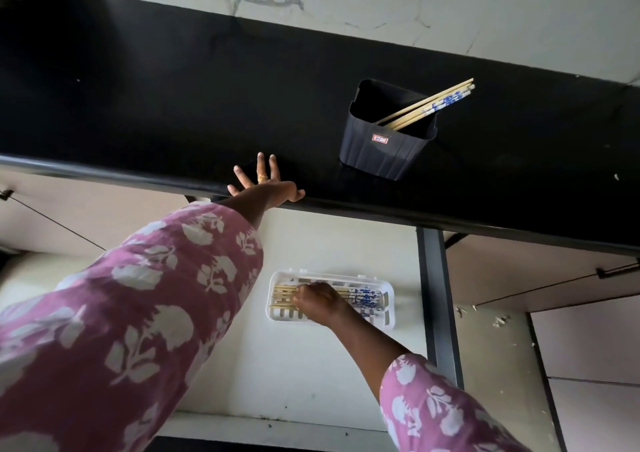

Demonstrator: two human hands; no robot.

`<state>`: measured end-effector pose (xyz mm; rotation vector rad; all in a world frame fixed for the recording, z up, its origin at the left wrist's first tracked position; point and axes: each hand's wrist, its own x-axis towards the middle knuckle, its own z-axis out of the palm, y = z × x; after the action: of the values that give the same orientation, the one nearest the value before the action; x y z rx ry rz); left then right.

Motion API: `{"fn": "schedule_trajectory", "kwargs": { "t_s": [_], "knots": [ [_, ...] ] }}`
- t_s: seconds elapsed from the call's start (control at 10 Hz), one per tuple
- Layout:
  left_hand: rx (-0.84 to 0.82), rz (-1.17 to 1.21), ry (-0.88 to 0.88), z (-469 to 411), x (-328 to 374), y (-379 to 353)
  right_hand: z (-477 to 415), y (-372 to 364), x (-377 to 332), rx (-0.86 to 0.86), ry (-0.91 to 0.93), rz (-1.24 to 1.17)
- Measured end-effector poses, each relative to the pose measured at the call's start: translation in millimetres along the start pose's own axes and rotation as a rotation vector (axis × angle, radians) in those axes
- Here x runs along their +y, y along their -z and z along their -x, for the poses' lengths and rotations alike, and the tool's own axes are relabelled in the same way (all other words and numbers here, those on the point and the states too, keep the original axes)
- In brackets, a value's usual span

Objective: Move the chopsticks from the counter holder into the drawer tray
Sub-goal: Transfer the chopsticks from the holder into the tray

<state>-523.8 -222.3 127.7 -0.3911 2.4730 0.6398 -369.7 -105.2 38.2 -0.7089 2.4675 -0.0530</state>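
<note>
**Laying chopsticks in the drawer tray**

I see the right hand (317, 301) curled down onto the chopsticks (360, 297) lying flat in the white tray (388, 307) on the drawer (311, 365) floor; whether it grips them I cannot tell. The left hand (265, 183) lies flat, fingers spread, on the near edge of the black counter (173, 105). Farther right, the black holder (381, 150) has some chopsticks leaning in it.
</note>
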Motion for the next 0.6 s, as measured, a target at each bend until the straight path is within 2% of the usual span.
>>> {"fn": "schedule_trajectory", "kwargs": {
  "t_s": [0.1, 0.2, 0.3, 0.4, 0.5, 0.6],
  "knots": [
    [-0.033, 0.095, 0.030, -2, 3, -3, -3, -5, 2, -0.014, -0.080, -0.124],
    [-0.015, 0.103, -0.024, -5, -1, -6, -12, -11, 0, -0.047, -0.095, -0.112],
    [-0.041, 0.153, 0.049, -5, 2, -4, -20, -16, -4, -0.029, -0.093, -0.094],
    [-0.062, 0.158, 0.049, -8, 3, -3, -24, -24, -8, -0.001, -0.097, -0.104],
    [-0.013, 0.145, 0.007, -9, -8, -3, -29, -27, -7, 0.001, -0.111, -0.111],
    [-0.006, 0.094, 0.035, -10, -11, -2, -26, -29, 1, 0.021, 0.020, -0.008]
  ]
}}
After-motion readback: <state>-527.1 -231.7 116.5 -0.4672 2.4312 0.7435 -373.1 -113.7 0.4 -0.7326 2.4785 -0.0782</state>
